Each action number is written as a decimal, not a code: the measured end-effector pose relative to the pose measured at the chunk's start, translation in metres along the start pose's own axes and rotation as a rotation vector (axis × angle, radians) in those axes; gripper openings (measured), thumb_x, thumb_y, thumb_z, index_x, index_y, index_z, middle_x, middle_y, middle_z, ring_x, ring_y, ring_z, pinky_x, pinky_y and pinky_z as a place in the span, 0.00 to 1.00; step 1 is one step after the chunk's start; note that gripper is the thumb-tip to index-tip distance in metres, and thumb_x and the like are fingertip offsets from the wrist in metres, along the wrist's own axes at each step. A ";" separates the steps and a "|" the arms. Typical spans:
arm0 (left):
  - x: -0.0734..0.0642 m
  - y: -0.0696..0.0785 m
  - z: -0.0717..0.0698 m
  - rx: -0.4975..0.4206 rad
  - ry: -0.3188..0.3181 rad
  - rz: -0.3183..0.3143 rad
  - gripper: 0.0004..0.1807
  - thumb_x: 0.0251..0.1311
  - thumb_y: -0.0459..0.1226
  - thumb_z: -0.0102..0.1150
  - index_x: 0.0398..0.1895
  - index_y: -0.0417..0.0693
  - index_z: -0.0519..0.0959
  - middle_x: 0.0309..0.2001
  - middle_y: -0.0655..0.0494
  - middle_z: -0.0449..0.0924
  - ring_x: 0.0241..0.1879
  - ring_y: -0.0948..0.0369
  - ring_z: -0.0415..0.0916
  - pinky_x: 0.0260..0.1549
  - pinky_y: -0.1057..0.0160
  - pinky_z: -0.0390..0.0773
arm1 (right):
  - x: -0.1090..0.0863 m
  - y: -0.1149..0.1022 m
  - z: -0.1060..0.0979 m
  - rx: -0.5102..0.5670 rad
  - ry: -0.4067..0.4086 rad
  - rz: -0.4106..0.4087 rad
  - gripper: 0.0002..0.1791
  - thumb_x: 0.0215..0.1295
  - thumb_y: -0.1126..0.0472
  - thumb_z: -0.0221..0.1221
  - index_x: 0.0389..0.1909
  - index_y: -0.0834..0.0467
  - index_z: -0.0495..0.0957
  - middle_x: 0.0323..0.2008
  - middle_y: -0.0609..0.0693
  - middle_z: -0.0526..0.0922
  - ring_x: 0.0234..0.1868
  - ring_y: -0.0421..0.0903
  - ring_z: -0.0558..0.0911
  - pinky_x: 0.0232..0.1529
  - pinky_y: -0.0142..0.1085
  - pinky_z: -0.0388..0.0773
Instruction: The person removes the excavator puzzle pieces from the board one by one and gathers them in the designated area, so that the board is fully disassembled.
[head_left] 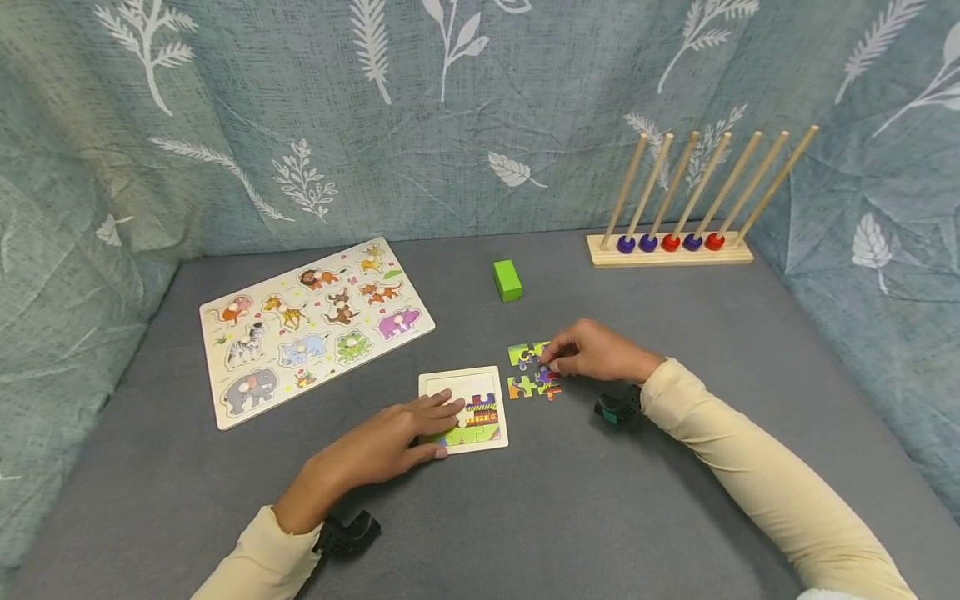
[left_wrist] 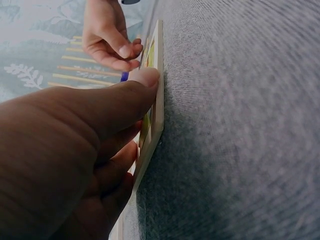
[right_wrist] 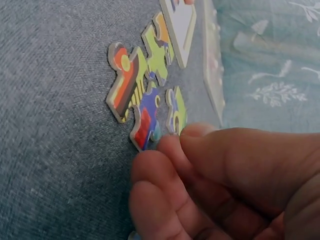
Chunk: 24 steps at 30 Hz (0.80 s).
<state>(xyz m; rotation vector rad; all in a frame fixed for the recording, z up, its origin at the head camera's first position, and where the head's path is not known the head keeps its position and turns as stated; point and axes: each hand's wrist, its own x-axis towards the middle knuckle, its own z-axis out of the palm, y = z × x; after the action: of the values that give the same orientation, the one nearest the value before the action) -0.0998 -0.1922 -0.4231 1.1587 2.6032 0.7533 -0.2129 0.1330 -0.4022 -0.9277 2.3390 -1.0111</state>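
My left hand (head_left: 401, 433) rests on a small wooden jigsaw tray (head_left: 500, 372), its fingers extended over the surface and its thumb at the near edge. Several fitted pieces inside the tray show part of a colourful train (head_left: 483, 410) over a green strip. To the right of the tray, loose jigsaw pieces (head_left: 521, 387) lie in a cluster. Over their far right side, my right hand (head_left: 592, 350) pinches a green jigsaw piece (head_left: 539, 346) between thumb and fingertips, which largely hide it. A purple and red piece (right_wrist: 145, 117) lies just beside those fingers in the right wrist view.
A large animal peg puzzle board (head_left: 315, 333) lies at the left. Behind the loose pieces sits a green block (head_left: 507, 281). A wooden rack (head_left: 671, 257) with upright rods and red and blue beads stands at the back right, before a patterned curtain (head_left: 480, 125).
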 end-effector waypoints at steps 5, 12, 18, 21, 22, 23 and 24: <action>-0.001 0.000 0.000 0.002 0.003 0.002 0.24 0.65 0.38 0.61 0.62 0.36 0.74 0.68 0.47 0.67 0.70 0.47 0.57 0.62 0.45 0.64 | 0.002 -0.004 -0.001 -0.019 -0.008 -0.013 0.08 0.65 0.70 0.60 0.41 0.63 0.86 0.38 0.51 0.86 0.31 0.39 0.80 0.31 0.35 0.77; 0.000 0.000 -0.001 -0.005 -0.005 -0.002 0.24 0.66 0.39 0.60 0.63 0.36 0.74 0.68 0.47 0.66 0.70 0.47 0.56 0.62 0.44 0.64 | 0.009 -0.011 0.005 -0.033 -0.009 -0.027 0.08 0.65 0.67 0.61 0.41 0.62 0.86 0.38 0.49 0.86 0.32 0.38 0.80 0.34 0.34 0.77; -0.001 0.000 -0.001 -0.005 -0.006 -0.004 0.24 0.66 0.38 0.60 0.63 0.37 0.74 0.68 0.47 0.66 0.70 0.47 0.56 0.62 0.45 0.64 | 0.015 -0.019 0.012 -0.015 -0.028 -0.044 0.08 0.66 0.67 0.61 0.42 0.62 0.86 0.35 0.49 0.86 0.30 0.38 0.79 0.33 0.34 0.77; 0.000 0.001 -0.001 -0.009 -0.009 -0.010 0.24 0.66 0.39 0.60 0.63 0.37 0.74 0.68 0.48 0.66 0.70 0.48 0.56 0.62 0.45 0.63 | 0.019 -0.023 0.017 -0.019 -0.032 -0.062 0.08 0.66 0.67 0.60 0.41 0.62 0.86 0.35 0.48 0.86 0.28 0.37 0.77 0.31 0.32 0.75; 0.000 0.001 -0.001 -0.009 -0.010 -0.013 0.24 0.66 0.39 0.60 0.63 0.38 0.74 0.68 0.48 0.66 0.71 0.48 0.56 0.63 0.45 0.63 | 0.020 -0.025 0.018 -0.021 -0.033 -0.072 0.08 0.66 0.67 0.60 0.41 0.61 0.86 0.35 0.47 0.86 0.27 0.36 0.77 0.30 0.31 0.75; 0.000 0.001 -0.001 -0.008 -0.009 -0.013 0.24 0.66 0.39 0.60 0.63 0.38 0.74 0.68 0.48 0.66 0.70 0.48 0.56 0.62 0.45 0.63 | 0.021 -0.027 0.020 -0.014 -0.039 -0.085 0.08 0.66 0.67 0.60 0.41 0.62 0.86 0.35 0.48 0.87 0.28 0.36 0.77 0.31 0.31 0.75; 0.000 0.001 -0.002 -0.010 -0.011 -0.015 0.25 0.66 0.39 0.60 0.63 0.38 0.74 0.69 0.49 0.66 0.71 0.48 0.56 0.63 0.45 0.63 | 0.022 -0.028 0.022 -0.009 -0.044 -0.103 0.08 0.66 0.68 0.60 0.41 0.63 0.86 0.34 0.49 0.87 0.28 0.36 0.77 0.30 0.31 0.76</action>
<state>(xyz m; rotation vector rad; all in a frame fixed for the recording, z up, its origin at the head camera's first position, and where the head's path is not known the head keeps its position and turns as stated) -0.0998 -0.1920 -0.4212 1.1355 2.5935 0.7544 -0.2036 0.0922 -0.3979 -1.0725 2.2816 -1.0093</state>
